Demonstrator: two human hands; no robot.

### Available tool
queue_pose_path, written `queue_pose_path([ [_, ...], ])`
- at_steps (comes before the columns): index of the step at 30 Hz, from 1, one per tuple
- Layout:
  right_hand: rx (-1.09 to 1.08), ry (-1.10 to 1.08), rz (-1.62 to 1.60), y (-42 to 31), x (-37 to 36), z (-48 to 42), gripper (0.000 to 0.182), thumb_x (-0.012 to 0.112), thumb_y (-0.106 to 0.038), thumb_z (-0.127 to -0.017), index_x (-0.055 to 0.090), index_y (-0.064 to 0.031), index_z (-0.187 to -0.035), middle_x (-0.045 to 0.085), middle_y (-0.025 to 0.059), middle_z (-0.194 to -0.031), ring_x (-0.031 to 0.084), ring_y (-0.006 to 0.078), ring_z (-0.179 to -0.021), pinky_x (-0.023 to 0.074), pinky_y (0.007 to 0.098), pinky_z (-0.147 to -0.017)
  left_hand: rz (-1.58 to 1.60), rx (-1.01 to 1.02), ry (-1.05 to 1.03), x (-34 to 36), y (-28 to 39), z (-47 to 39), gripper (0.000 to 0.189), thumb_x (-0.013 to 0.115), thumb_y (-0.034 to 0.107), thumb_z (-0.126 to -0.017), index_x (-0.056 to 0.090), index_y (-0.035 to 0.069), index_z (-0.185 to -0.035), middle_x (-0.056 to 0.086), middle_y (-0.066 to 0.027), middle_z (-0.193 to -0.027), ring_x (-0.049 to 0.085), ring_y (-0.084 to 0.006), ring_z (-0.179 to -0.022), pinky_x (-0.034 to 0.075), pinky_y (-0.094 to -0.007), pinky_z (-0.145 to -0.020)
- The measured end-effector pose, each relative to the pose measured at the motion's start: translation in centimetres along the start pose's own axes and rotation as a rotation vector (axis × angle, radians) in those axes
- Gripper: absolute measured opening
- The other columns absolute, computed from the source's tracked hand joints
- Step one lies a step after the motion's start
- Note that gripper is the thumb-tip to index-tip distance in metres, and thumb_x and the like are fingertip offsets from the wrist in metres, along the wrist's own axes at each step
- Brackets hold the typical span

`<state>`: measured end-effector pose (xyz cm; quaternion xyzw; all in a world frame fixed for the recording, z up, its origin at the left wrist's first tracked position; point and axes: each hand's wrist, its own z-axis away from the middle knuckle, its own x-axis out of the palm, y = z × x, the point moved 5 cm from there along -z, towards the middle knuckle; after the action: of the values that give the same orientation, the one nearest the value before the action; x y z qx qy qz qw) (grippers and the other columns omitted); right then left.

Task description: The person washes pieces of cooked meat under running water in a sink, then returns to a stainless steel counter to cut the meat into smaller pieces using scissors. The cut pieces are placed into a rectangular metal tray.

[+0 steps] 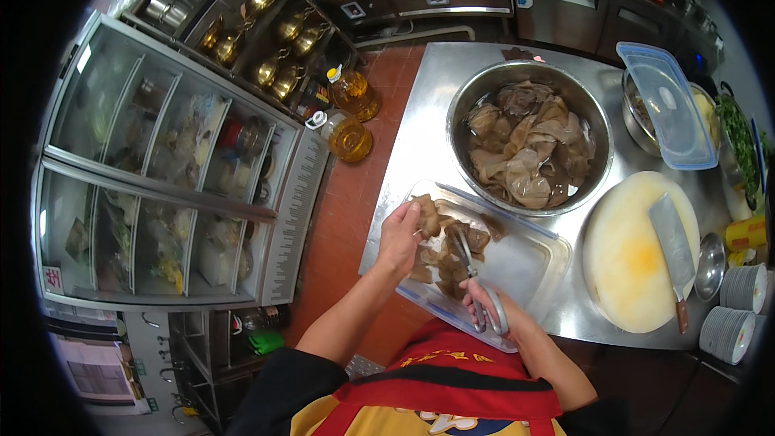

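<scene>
Between the thumb and fingers of my left hand (400,236) is a brown, rubbery food piece (428,218), perhaps soaked fungus or a similar soft ingredient. My right hand (493,306) grips metal scissors (470,257), whose blades point away from me over cut brown pieces (451,281). Those pieces lie in a clear plastic container (530,278) beneath both hands. Just beyond it stands a large steel basin (599,184) with bigger brown sheets (533,145) sitting in liquid. Whether the blades touch a piece, I cannot tell.
A round cutting board (620,260) on my right bears a cleaver (673,242). Behind it, a blue-rimmed plastic lid (669,106) rests over a steel bowl (636,118). Stacked dishes (726,330) stand near the right edge. Oil bottles (350,139) and a glass-door refrigerator (163,163) are to the left.
</scene>
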<state>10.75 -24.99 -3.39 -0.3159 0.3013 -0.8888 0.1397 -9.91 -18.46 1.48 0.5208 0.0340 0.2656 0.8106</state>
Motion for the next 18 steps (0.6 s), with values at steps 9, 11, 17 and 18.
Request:
queue_pose_path([
  [9,-0.063,-0.406,-0.259,-0.5,4.6,-1.7,0.076,0.049,-0.063,-0.087,0.039,-0.0059,-0.136,0.052,0.0075,-0.113,0.051,0.0163,-0.101,0.0474,0.0304,-0.080,-0.018,0.188,0.051,2.1,3.6,0.6,0.023,0.047,0.016,-0.098,0.055,0.001,-0.113,0.062,-0.0083,-0.103,0.062,-0.0169,-0.091,0.052,-0.0332,-0.083],
  [11,-0.155,-0.409,-0.282,-1.3,5.3,-2.0,0.076,0.051,-0.062,-0.087,0.038,-0.0061,-0.136,0.052,0.0068,-0.111,0.051,0.0166,-0.104,0.0464,0.0322,-0.081,-0.049,0.191,0.055,2.3,4.2,1.0,0.023,0.047,0.016,-0.098,0.054,0.001,-0.114,0.062,-0.0090,-0.103,0.062,-0.0174,-0.092,0.052,-0.0337,-0.084],
  [17,-0.278,-0.298,-0.234,-2.3,5.0,-3.3,0.072,0.055,-0.058,-0.087,0.041,-0.0060,-0.134,0.052,0.0045,-0.110,0.051,0.0146,-0.101,0.0451,0.0300,-0.078,-0.108,0.168,0.095,2.0,3.9,1.1,0.022,0.049,0.019,-0.098,0.056,0.002,-0.108,0.059,-0.0039,-0.096,0.056,-0.0129,-0.086,0.050,-0.0306,-0.077],
  [18,-0.271,-0.275,-0.206,-2.7,4.9,-3.0,0.071,0.056,-0.057,-0.087,0.041,-0.0060,-0.134,0.052,0.0042,-0.110,0.051,0.0143,-0.099,0.0450,0.0294,-0.077,-0.108,0.172,0.111,1.8,4.0,1.0,0.021,0.049,0.020,-0.098,0.056,0.002,-0.107,0.059,-0.0036,-0.095,0.056,-0.0124,-0.084,0.050,-0.0298,-0.076],
])
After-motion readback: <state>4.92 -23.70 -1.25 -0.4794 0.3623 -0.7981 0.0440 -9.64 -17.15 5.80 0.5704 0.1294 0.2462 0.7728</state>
